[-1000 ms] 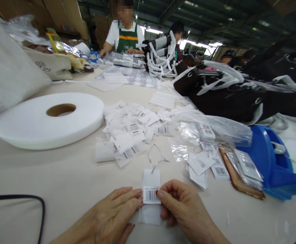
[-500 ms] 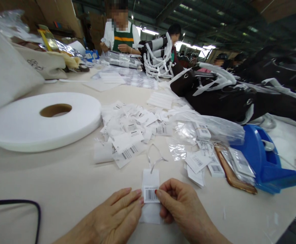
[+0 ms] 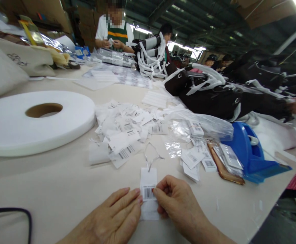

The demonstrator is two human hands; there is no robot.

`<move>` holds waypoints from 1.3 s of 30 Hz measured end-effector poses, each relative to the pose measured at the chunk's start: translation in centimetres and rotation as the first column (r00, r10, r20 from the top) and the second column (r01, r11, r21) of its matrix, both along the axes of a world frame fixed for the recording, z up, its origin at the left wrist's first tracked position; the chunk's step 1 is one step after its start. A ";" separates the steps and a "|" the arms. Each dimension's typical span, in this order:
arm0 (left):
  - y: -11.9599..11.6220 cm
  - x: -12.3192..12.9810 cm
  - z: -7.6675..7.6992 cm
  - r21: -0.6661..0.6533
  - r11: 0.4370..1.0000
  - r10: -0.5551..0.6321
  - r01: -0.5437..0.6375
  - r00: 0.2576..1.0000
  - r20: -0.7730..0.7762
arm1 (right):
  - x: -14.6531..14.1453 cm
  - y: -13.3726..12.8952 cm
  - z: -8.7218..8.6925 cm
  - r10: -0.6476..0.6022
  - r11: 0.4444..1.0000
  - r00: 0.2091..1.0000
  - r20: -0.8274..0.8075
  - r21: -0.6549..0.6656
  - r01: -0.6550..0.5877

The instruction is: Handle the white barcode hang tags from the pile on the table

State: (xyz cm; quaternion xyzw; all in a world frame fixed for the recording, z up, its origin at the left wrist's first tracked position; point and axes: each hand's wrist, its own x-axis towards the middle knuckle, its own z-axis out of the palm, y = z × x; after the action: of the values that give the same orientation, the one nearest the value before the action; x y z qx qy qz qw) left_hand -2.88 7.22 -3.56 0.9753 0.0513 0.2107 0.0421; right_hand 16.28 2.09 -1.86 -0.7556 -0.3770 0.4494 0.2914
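A white hang tag (image 3: 148, 176) with a looped string (image 3: 151, 152) lies on the table in front of me. Over its lower part is a white barcode sticker (image 3: 148, 194), with a pale backing or sleeve piece (image 3: 149, 211) below. My left hand (image 3: 117, 211) lies flat, fingers stretched out, their tips against the tag's left edge. My right hand (image 3: 177, 203) pinches the sticker's right edge between thumb and curled forefinger. Just beyond is a loose pile of barcoded tags (image 3: 125, 135), and several more tags (image 3: 192, 157) lie to the right.
A big white roll of tape (image 3: 69, 125) stands left. On the right are a blue tape dispenser (image 3: 249, 149), a brown phone case (image 3: 221, 169), clear plastic bags (image 3: 204, 123) and dark bags with white handles (image 3: 204, 91). A co-worker (image 3: 116, 34) stands across the table.
My view has turned slightly to the right, so things sit further left. Both hands keep nearly the same hold. A person's arm now shows at the right edge.
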 end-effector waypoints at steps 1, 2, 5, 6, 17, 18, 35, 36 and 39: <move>0.0 0.0 -0.1 0.000 1.000 -0.005 0.005 1.000 -0.002 | 0.0 0.0 0.0 0.001 1.000 1.000 0.006 0.003 -0.001; 0.0 -0.1 -0.2 0.006 1.000 -0.005 0.005 1.000 -0.008 | 0.0 0.0 -0.1 0.000 1.000 1.000 0.015 0.005 -0.001; 0.0 -0.2 -0.4 0.055 0.998 -0.011 0.012 1.000 -0.019 | -0.1 0.0 -0.1 0.008 1.000 0.998 0.059 0.014 -0.009; 0.1 -0.2 -0.5 0.071 0.997 -0.016 0.018 1.000 -0.022 | -0.1 0.0 -0.1 0.010 1.000 0.997 0.074 0.016 -0.011; -0.4 0.0 -1.1 -0.053 0.998 0.036 -0.032 0.997 0.065 | -0.3 0.4 0.5 0.035 0.999 0.981 0.193 -0.002 -0.035; -0.2 -0.1 -1.0 -0.035 0.999 0.012 -0.010 0.998 0.058 | -0.3 0.4 0.6 0.045 0.999 0.977 0.207 -0.008 -0.044; -0.2 1.0 -3.9 0.068 0.992 0.082 -0.108 0.946 0.314 | 0.6 -0.2 0.5 0.229 0.846 0.764 0.603 0.264 -0.463; -0.2 1.0 -3.6 0.068 0.992 0.080 -0.109 0.940 0.333 | 0.8 -0.4 0.1 0.254 0.759 0.724 0.642 0.331 -0.560; -0.2 0.9 -2.2 0.070 0.992 0.080 -0.102 0.960 0.268 | 1.2 -0.9 -0.8 0.315 0.563 0.640 0.701 0.405 -0.720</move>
State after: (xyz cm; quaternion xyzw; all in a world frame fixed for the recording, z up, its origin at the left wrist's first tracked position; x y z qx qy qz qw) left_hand -1.96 7.06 -5.76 0.9358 0.0812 0.3429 -0.0018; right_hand 17.52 1.20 -2.62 -0.5427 -0.7906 0.1147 0.2592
